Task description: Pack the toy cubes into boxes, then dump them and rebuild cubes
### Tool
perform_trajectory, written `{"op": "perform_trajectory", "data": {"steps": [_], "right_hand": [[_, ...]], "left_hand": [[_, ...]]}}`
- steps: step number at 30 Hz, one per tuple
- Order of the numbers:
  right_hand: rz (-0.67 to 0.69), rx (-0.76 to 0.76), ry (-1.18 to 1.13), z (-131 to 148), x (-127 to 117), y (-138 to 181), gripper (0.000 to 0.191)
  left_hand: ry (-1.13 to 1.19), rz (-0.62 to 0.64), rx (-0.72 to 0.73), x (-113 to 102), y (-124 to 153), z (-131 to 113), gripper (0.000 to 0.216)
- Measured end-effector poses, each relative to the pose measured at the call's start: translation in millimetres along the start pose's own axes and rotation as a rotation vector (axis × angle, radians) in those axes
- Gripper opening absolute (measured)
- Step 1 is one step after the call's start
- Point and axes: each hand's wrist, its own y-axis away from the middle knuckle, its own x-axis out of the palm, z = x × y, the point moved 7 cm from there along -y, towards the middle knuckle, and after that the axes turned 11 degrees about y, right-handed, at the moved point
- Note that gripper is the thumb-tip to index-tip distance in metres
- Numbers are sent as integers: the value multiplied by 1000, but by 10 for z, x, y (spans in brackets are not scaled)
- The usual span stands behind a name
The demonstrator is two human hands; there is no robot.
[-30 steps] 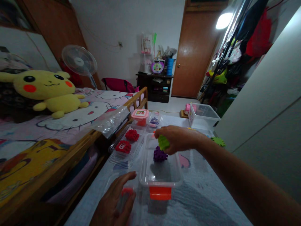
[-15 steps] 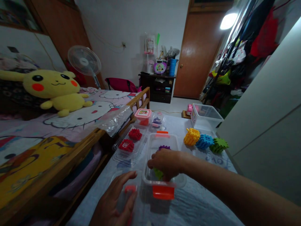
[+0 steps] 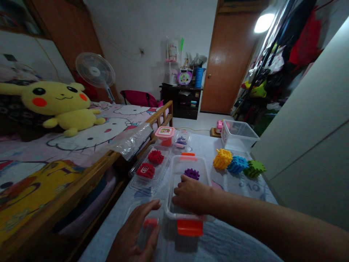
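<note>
My right hand [image 3: 192, 194] reaches into a clear plastic box [image 3: 177, 159] with orange latches. Its fingers are curled down over the near part, and whatever is under them is hidden. Just beyond the fingertips, a purple interlocking block [image 3: 192, 174] lies in the same box. My left hand [image 3: 136, 231] is left of the box's near end, thumb and fingers spread, over a clear lid-like piece with an orange tab [image 3: 151, 222]. I cannot tell whether it touches that piece.
Red blocks [image 3: 146, 170] sit in a clear tray on the left. Yellow [image 3: 223, 159], blue [image 3: 237, 165] and green blocks [image 3: 254, 169] stand on the right, before a clear bin [image 3: 240, 136]. A pink-lidded container [image 3: 165, 132] is at the back. A wooden bed rail [image 3: 109, 160] borders the table.
My right hand has shifted slightly nearer and its fingers have drawn together. The green piece seen beneath it is now hidden, while more of the purple block shows. My left hand has barely moved.
</note>
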Motion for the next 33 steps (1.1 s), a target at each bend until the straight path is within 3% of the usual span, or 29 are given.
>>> {"op": "perform_trajectory", "data": {"steps": [5, 10, 14, 16, 18, 21, 23, 26, 33], "right_hand": [[-55, -20, 22, 32, 57, 18, 12], [-104, -38, -23, -20, -88, 111, 15], [-73, -49, -232, -207, -321, 281, 47], [-71, 39, -366, -394, -424, 391, 51], [-89, 211, -441, -626, -463, 500, 40], [-75, 445, -382, -870, -373, 608, 28], [-13, 507, -294, -905, -250, 603, 24], [60, 516, -218, -847, -94, 526, 24], [76, 462, -185, -741, 23, 360, 40]], "left_hand": [[14, 15, -19, 7, -15, -12, 38], [30, 28, -2, 42, -54, -71, 39], [42, 25, -23, 38, -70, -90, 38], [43, 27, -46, 35, -64, -79, 37], [42, 21, -52, 28, -54, -71, 37], [41, 19, -45, 25, -45, -66, 37], [40, 22, -40, 20, -45, -66, 38], [45, 37, -37, 11, -36, -62, 36], [36, 50, -41, -13, 41, -16, 28]]}}
